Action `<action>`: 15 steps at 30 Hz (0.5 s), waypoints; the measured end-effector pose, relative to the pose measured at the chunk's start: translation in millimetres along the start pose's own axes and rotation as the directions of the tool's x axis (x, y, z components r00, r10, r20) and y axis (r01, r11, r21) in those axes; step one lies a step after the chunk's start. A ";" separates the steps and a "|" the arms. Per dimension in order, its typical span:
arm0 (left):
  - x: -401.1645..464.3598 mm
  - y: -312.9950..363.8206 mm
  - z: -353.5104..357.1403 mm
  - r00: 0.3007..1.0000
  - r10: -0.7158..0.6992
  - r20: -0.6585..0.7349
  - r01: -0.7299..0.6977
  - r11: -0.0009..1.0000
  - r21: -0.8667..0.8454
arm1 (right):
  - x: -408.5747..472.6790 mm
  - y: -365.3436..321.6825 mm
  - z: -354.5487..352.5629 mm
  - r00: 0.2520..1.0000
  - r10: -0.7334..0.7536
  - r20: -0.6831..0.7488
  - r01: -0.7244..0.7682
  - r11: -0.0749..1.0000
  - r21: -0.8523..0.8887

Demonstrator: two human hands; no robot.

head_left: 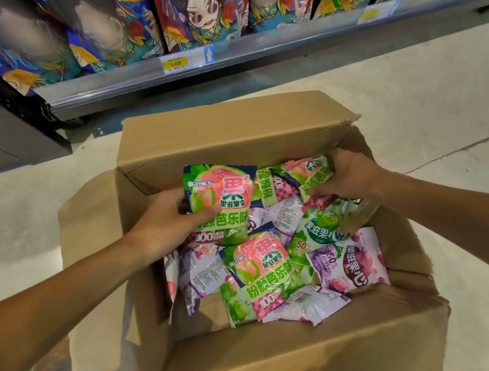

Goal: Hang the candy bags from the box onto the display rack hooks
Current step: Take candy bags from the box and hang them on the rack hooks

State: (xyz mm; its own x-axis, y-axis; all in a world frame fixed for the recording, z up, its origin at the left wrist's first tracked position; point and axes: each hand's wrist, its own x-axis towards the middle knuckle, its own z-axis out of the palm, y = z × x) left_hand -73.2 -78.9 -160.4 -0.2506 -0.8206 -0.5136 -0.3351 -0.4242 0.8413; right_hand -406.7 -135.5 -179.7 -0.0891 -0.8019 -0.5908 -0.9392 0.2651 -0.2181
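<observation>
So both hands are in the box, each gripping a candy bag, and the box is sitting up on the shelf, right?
Not quite. The head view shows the box on the floor, below the shelf. The rest holds: the left hand grips one candy bag, and the right hand grips another.

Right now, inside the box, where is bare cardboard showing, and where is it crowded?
Bare floor of the box shows at the near left corner, between the left wall and the loose bags. The far and right side is crowded: the left hand and right hand each grip bags there.
</observation>
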 end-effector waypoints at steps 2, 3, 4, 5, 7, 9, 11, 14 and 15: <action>0.5 1.2 1.5 1.000 -0.002 0.009 0.002 1.000 -0.002 | -6.8 -2.1 -1.8 1.000 0.002 -0.008 -0.002 1.000 0.021; 0.6 2.9 2.7 1.000 0.000 0.014 0.000 1.000 0.000 | -10.4 -3.7 -4.4 1.000 0.007 -0.006 -0.007 1.000 0.024; 1.4 4.8 3.9 1.000 0.005 0.017 -0.005 1.000 0.003 | -13.4 -5.6 -8.3 1.000 0.010 0.004 -0.010 1.000 0.027; 1.9 6.5 5.2 1.000 0.010 0.020 -0.010 1.000 0.008 | -15.2 -6.6 -12.7 1.000 0.012 0.029 -0.013 0.999 0.041; 2.3 10.3 8.6 1.000 0.008 0.023 -0.009 1.000 0.020 | -22.2 -8.2 -22.8 0.994 0.005 0.107 -0.021 0.990 0.142; 3.4 12.2 11.7 1.000 -0.007 0.022 0.006 1.000 0.031 | -31.0 -8.4 -29.9 0.990 -0.016 0.140 -0.020 0.969 0.247; 5.3 11.4 15.2 1.000 -0.018 0.024 0.017 0.999 0.039 | -37.5 -8.3 -32.3 0.992 -0.026 0.127 -0.019 0.939 0.344; 8.2 10.7 20.6 1.000 -0.026 0.002 0.027 0.999 -0.019 | -45.9 -13.1 -29.2 0.996 -0.039 0.078 -0.002 0.884 0.468; 8.0 12.3 22.5 0.999 -0.038 -0.007 0.037 0.999 -0.035 | -48.4 -13.9 -27.2 0.997 -0.045 0.064 0.006 0.859 0.513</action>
State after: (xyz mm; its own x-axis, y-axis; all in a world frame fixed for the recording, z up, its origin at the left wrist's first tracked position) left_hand -99.7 -82.1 -158.0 -0.2315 -0.8068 -0.5436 -0.3119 -0.4677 0.8270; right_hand -398.4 -114.9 -127.0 -0.0254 -0.7771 -0.6289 -0.6370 0.4975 -0.5889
